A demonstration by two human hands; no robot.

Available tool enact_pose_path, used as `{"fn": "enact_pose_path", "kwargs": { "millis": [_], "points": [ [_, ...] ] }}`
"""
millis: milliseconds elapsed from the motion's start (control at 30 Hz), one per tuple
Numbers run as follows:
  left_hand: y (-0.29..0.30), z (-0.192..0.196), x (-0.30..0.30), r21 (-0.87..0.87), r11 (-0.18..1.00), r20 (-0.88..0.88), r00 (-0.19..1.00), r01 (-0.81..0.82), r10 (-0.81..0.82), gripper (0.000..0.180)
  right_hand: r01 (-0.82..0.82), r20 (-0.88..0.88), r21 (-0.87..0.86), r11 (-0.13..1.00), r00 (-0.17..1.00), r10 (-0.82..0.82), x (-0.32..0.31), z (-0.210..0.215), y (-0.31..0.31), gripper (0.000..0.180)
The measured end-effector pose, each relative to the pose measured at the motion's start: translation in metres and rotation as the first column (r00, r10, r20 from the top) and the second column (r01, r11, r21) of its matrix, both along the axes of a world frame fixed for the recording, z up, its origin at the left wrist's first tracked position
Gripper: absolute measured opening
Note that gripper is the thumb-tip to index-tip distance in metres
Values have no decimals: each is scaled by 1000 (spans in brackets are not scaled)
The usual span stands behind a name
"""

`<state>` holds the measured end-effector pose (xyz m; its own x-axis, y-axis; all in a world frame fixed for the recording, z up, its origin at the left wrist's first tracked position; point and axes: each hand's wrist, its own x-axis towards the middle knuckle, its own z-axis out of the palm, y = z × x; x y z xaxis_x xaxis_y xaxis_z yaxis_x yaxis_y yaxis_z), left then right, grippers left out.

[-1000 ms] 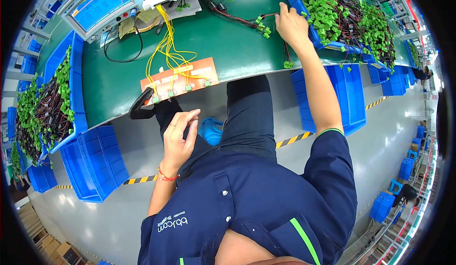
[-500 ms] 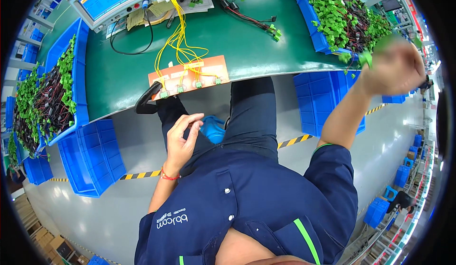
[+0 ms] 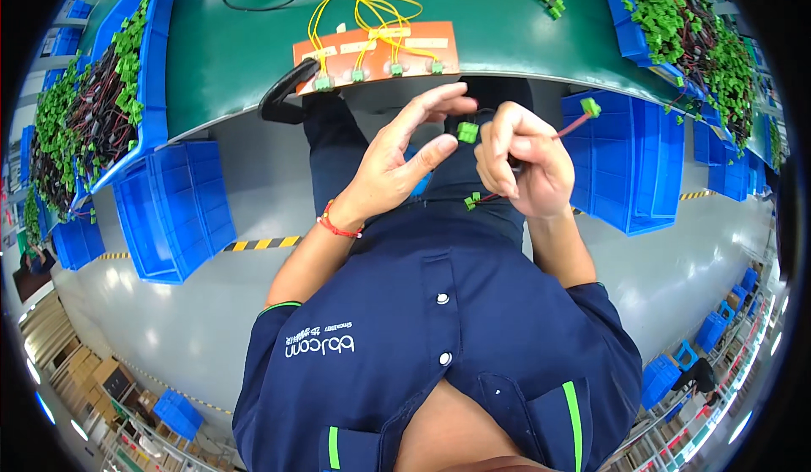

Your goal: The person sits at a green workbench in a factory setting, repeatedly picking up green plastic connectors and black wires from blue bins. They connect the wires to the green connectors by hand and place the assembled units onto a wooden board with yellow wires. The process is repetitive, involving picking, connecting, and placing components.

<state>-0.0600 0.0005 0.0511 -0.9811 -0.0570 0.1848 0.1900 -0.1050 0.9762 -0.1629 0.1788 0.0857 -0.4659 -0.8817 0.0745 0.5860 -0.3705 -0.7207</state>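
Note:
A wire harness with a dark red cable and green plug connectors is gripped in my closed right hand, in front of my lap. One green connector sticks out toward my left hand, another points up to the right, and a third dangles below. My left hand is open, thumb and fingers apart around the nearest connector; no contact is plain. Just beyond lies an orange test board at the table edge, with several green sockets and yellow wires.
Blue bins of green-tipped harnesses stand at left and right on the green table. A black handle juts over the edge by the board. More harness ends lie farther back. Blue crates are below.
My right hand has come from the right-hand bin to the middle, bringing a harness. My left hand has risen toward it. The view has tilted lower, so the table sits higher in it.

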Motion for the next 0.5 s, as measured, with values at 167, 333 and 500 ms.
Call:
{"fn": "enact_pose_path", "kwargs": {
  "millis": [167,333,500],
  "points": [
    [3,-7,16,175,980,95,993,-92,76,53,-103,288,-7,995,952,100,4,-16,-13,25],
    [-6,-7,41,402,916,126,990,9,-66,50,27,-1,397,917,1000,-29,-4,-25,-22,35],
    [-17,-12,59,453,880,223,974,-140,40,39,289,-190,499,817,956,-222,-13,-65,-24,35]
  ]
}}
